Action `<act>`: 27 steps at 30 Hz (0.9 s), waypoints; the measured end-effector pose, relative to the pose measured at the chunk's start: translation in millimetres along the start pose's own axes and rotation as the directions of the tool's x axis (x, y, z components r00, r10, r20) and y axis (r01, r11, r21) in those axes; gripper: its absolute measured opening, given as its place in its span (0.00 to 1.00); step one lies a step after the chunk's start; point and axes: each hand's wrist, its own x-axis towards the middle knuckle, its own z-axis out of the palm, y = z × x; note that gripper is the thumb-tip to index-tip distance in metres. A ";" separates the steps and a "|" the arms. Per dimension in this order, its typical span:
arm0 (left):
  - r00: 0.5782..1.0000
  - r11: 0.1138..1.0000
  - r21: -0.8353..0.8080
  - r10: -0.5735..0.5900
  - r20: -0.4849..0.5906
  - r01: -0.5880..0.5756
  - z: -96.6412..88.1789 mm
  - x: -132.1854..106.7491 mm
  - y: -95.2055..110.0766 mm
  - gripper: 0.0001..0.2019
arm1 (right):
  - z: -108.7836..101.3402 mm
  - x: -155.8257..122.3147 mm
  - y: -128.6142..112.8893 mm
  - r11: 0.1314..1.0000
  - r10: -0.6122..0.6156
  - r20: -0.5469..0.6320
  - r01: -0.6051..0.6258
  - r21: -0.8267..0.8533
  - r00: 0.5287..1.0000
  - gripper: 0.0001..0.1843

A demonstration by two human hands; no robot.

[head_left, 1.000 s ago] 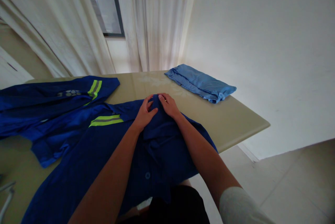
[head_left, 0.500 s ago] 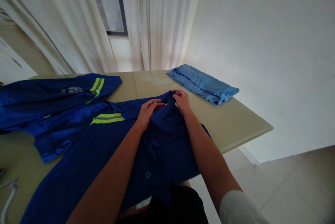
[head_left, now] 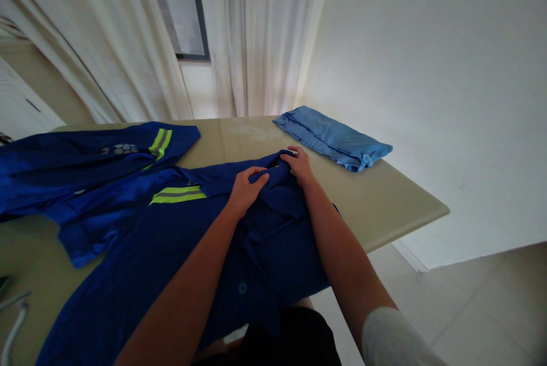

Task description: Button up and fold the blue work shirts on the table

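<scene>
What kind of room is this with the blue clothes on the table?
It's probably a room in a home, though I can't be certain. Long pale curtains hang beside a window, and a dark blue garment is spread on a table.

Under both hands (head_left: pixel 244 190), the dark-blue buttoned garment (head_left: pixel 290 252) is matt, creased cloth; left of them, its flat yellow-and-grey band (head_left: pixel 179 195) looks smooth. Beyond them, the folded light-blue cloth bundle (head_left: pixel 335 137) looks matt, the beige tabletop (head_left: pixel 367 206) smooth and faintly glossy.
</scene>
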 end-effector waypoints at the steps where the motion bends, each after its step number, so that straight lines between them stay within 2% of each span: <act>1: 0.999 0.997 0.072 0.013 -0.049 -0.009 -2.5 2.1 -2.8 0.17 | -0.6 -0.6 -2.8 1.000 0.012 0.001 -0.012 -0.003 1.000 0.29; 4: 0.990 0.974 0.224 0.017 -0.142 0.015 -10.5 8.6 -13.2 0.14 | -4.0 -4.4 -12.2 0.996 0.048 -0.086 -0.054 -0.066 0.995 0.25; 7: 0.988 0.953 0.299 0.004 -0.156 0.043 -14.4 11.5 -18.7 0.15 | -6.4 -10.8 -18.5 0.974 0.018 -0.201 -0.063 -0.216 0.979 0.20; 10: 0.986 0.951 0.304 -0.003 -0.166 0.055 -13.9 11.7 -19.4 0.13 | -5.7 -16.2 -23.0 0.965 0.003 -0.181 -0.051 -0.258 0.983 0.21; 13: 0.980 0.961 0.267 -0.015 -0.196 0.068 -13.4 12.8 -21.7 0.10 | -7.0 -20.9 -36.8 0.987 -0.106 -0.155 0.085 -0.133 0.982 0.27; 16: 0.970 0.961 0.265 -0.015 -0.244 0.082 -14.5 14.6 -26.7 0.10 | -18.7 -35.5 -63.5 0.966 -0.243 -0.256 0.258 0.026 0.936 0.27; 18: 0.970 0.957 0.282 0.003 -0.244 0.068 -15.7 15.4 -29.6 0.12 | -33.6 -56.8 -79.8 0.943 -0.305 -0.288 0.330 0.044 0.908 0.24; 20: 0.977 0.959 0.281 0.023 -0.212 0.039 -16.9 16.1 -30.9 0.14 | -52.1 -86.8 -85.7 0.937 -0.349 -0.181 0.348 -0.035 0.919 0.21; 22: 0.987 0.965 0.263 0.027 -0.159 0.016 -18.0 17.1 -30.4 0.16 | -71.6 -120.6 -78.6 0.912 -0.366 0.041 0.367 -0.181 0.930 0.19; 24: 0.995 0.973 0.231 0.008 -0.099 0.015 -18.9 18.4 -28.7 0.17 | -89.4 -153.0 -62.7 0.853 -0.354 0.261 0.424 -0.305 0.898 0.25; 25: 0.997 0.979 0.202 -0.006 -0.078 0.022 -19.3 19.1 -27.5 0.18 | -96.7 -167.6 -54.0 0.824 -0.334 0.327 0.442 -0.355 0.884 0.30; 27: 0.997 0.993 0.111 -0.033 -0.065 0.040 -19.6 19.7 -24.8 0.17 | -106.6 -192.8 -40.5 0.786 -0.310 0.322 0.432 -0.443 0.895 0.31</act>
